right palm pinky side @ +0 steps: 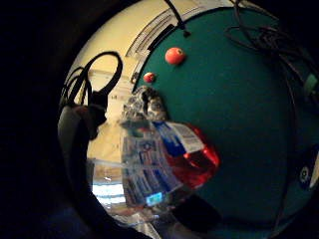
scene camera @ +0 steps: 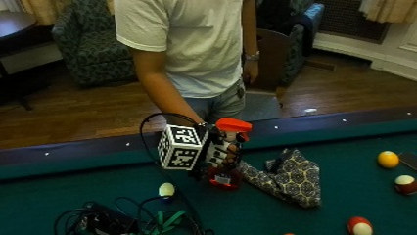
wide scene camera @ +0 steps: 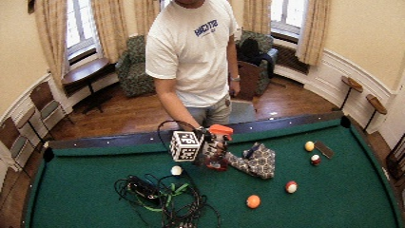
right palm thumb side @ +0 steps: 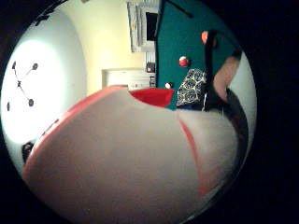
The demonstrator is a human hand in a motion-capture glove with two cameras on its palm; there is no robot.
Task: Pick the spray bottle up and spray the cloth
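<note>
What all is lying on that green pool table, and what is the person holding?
spray bottle: one, clear with a red head and red liquid at the bottom, held upright over the felt beside the cloth
cloth: one, dark with a pale pattern, crumpled on the felt
billiard balls: six; white near the cables, yellow, dark red and white, red and white, orange, plus a dark ball on the cloth
cables: one tangle, black and green, on the felt
pool table: one, green felt, dark rails
right hand: gloved black, grips the spray bottle
</note>
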